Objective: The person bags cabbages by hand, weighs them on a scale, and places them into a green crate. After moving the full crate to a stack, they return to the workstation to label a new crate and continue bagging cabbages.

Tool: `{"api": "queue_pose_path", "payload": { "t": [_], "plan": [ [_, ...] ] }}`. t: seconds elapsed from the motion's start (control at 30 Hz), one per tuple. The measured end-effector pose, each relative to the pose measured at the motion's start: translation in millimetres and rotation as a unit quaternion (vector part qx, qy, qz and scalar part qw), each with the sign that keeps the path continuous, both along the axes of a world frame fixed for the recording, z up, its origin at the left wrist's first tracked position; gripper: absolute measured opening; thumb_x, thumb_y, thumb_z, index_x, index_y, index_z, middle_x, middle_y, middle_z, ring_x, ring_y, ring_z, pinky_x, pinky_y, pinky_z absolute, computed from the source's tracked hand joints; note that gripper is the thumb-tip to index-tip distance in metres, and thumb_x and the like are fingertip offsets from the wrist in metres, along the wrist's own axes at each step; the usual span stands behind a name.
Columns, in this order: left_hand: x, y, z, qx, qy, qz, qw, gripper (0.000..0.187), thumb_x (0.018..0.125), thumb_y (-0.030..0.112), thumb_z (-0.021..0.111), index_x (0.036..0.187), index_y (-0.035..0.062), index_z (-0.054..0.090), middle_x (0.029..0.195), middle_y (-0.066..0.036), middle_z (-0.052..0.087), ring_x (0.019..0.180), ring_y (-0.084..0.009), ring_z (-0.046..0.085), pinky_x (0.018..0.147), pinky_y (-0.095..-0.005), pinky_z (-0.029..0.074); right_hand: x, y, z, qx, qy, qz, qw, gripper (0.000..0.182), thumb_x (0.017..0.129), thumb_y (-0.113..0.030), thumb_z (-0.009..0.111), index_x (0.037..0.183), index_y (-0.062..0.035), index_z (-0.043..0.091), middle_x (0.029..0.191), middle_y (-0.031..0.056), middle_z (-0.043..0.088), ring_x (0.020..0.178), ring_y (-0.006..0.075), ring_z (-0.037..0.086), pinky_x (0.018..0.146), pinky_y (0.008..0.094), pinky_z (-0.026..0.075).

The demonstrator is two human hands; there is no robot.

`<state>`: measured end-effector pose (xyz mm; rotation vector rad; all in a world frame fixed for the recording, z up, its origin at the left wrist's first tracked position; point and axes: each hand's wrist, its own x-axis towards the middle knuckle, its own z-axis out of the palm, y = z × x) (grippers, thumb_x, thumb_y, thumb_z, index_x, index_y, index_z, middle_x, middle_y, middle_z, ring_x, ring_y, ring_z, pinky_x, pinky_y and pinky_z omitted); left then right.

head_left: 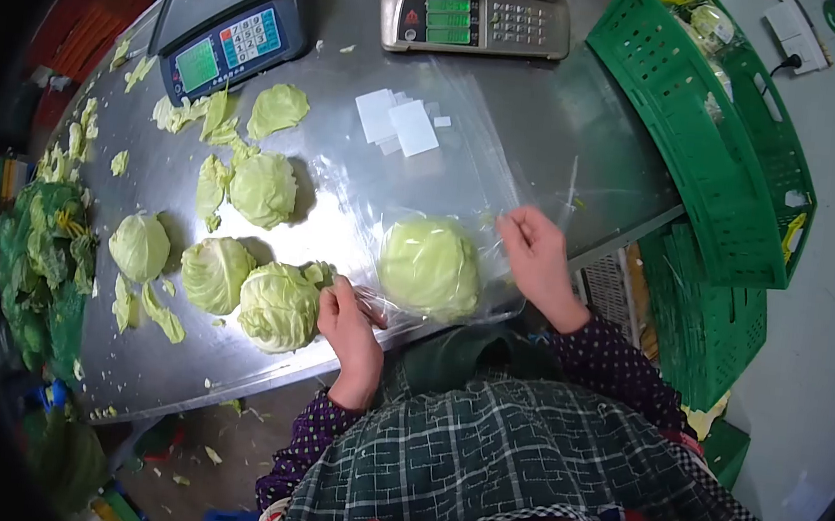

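A pale green cabbage [429, 267] lies inside a clear plastic bag [496, 303] near the table's front edge. At the bag's right side, my right hand [538, 262] has its fingers closed on the plastic. My left hand [348, 339] is to the left of the bagged cabbage, with its fingers pinched together; what they hold is hard to make out. Just left of that hand sits a bare cabbage [277, 309], with another cabbage [216, 275] beside it. Farther back is a third bare one [263, 189]. White labels [413, 128] lie on flat plastic bags behind the bagged cabbage.
Two scales, one dark [229, 42] at back left and one silver [476, 23] at back centre, stand on the metal table [175, 378]. Green crates [709, 153] are at the right. Loose leaves [163, 314] are scattered at left, near a netted green pile [41, 254].
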<state>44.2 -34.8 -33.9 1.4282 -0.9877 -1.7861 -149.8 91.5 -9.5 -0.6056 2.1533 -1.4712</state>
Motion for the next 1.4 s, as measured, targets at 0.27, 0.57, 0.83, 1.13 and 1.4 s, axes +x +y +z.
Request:
{"api": "queue_pose_path", "payload": {
  "t": [0.27, 0.57, 0.83, 1.13, 1.4],
  "plan": [
    [-7, -13, -30, -0.058, -0.177, -0.184, 0.965, 0.021, 0.087, 0.014, 0.059, 0.072, 0.0003, 0.054, 0.061, -0.007, 0.054, 0.053, -0.0120, 0.049, 0.049, -0.0290, 0.043, -5, -25, -70, 0.031, 0.158, 0.027, 0.987, 0.014, 0.086, -0.017, 0.060, 0.085, -0.0048, 0.053, 0.062, 0.0138, 0.059, 0.057, 0.0301, 0.060, 0.051, 0.0385, 0.045],
    [-33, -14, 13, -0.406, -0.149, -0.503, 0.748, 0.046, 0.085, 0.004, 0.052, 0.128, -0.0032, 0.038, 0.130, -0.023, 0.044, 0.116, -0.0362, 0.048, 0.097, -0.0417, 0.039, -1, -59, -123, -0.050, -0.055, -0.027, 0.997, 0.036, 0.092, -0.029, 0.054, 0.122, -0.0111, 0.053, 0.104, 0.0123, 0.064, 0.086, 0.0227, 0.062, 0.074, 0.0359, 0.049],
    [-71, -117, -19, -0.362, -0.164, -0.600, 0.694, 0.051, 0.086, 0.018, 0.060, 0.128, -0.0046, 0.042, 0.118, -0.020, 0.054, 0.105, -0.0233, 0.055, 0.092, -0.0421, 0.041, -93, 24, 29, -0.163, 0.124, 0.126, 0.971, 0.058, 0.089, -0.046, 0.054, 0.134, -0.0094, 0.046, 0.128, 0.0141, 0.053, 0.093, 0.0281, 0.061, 0.081, 0.0381, 0.046],
    [-378, 46, 200, -0.438, 0.209, -0.533, 0.693, 0.039, 0.087, 0.012, 0.058, 0.122, -0.0033, 0.053, 0.101, -0.012, 0.063, 0.070, -0.0173, 0.063, 0.061, -0.0288, 0.052, -258, 170, 176, -0.612, -0.297, -0.150, 0.717, 0.064, 0.088, -0.053, 0.049, 0.137, -0.0122, 0.042, 0.141, 0.0119, 0.041, 0.127, 0.0317, 0.042, 0.108, 0.0523, 0.029],
    [-628, 92, 145, -0.780, 0.046, -0.606, 0.146, 0.069, 0.065, 0.034, 0.079, 0.126, 0.0130, 0.054, 0.107, -0.008, 0.061, 0.095, -0.0309, 0.061, 0.081, -0.0407, 0.049, -381, 280, 170, -0.463, -0.154, -0.283, 0.826, 0.063, 0.088, -0.062, 0.041, 0.132, -0.0172, 0.046, 0.126, 0.0089, 0.055, 0.111, 0.0297, 0.056, 0.089, 0.0542, 0.046]
  ]
}}
